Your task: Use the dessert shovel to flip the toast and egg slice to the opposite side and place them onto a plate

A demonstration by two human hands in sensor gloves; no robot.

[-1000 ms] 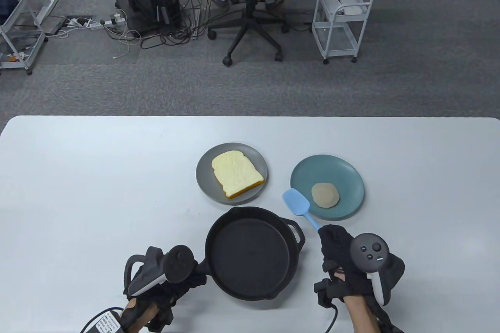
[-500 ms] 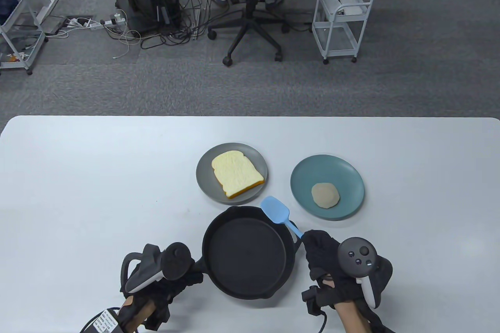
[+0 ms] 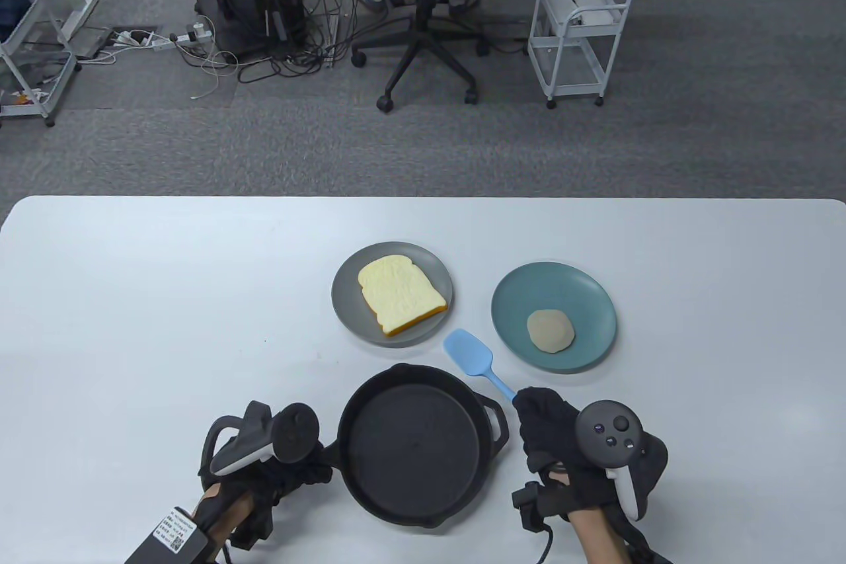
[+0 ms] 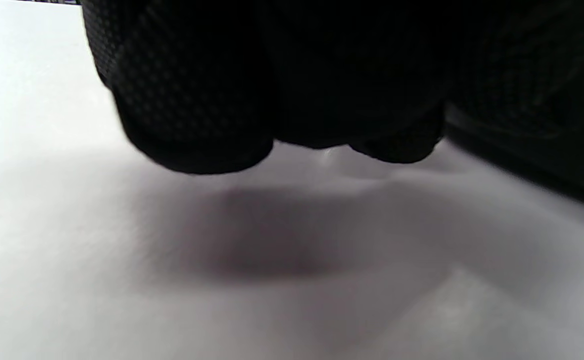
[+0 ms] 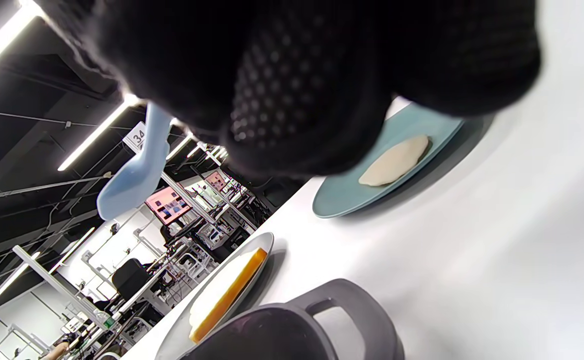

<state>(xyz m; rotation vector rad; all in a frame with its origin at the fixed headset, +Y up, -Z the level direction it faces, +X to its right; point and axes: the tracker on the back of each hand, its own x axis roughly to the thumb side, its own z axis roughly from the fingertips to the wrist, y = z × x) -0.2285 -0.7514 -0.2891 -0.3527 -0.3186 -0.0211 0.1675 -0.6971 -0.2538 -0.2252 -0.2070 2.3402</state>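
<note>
A toast slice (image 3: 400, 293) (image 5: 224, 290) lies on a grey plate (image 3: 347, 316) (image 5: 172, 335). A pale round egg slice (image 3: 550, 330) (image 5: 395, 161) lies on a teal plate (image 3: 588, 299) (image 5: 341, 202). My right hand (image 3: 555, 438) grips the handle of a blue dessert shovel (image 3: 470, 356) (image 5: 134, 175), whose blade hangs above the table between the two plates. A black cast-iron pan (image 3: 410, 448) (image 5: 292, 325) stands empty at the front. My left hand (image 3: 291, 468) grips the pan's handle; in the left wrist view its curled fingers (image 4: 192, 100) hover just above the tabletop.
The white table (image 3: 165, 299) stretches bare to the left and back. Beyond its far edge stand an office chair (image 3: 423, 8), a white cart (image 3: 581, 28) and cables on the carpet.
My right hand carried the shovel left, off the teal plate's rim to the gap between the plates. My left hand drew the pan slightly left and toward me.
</note>
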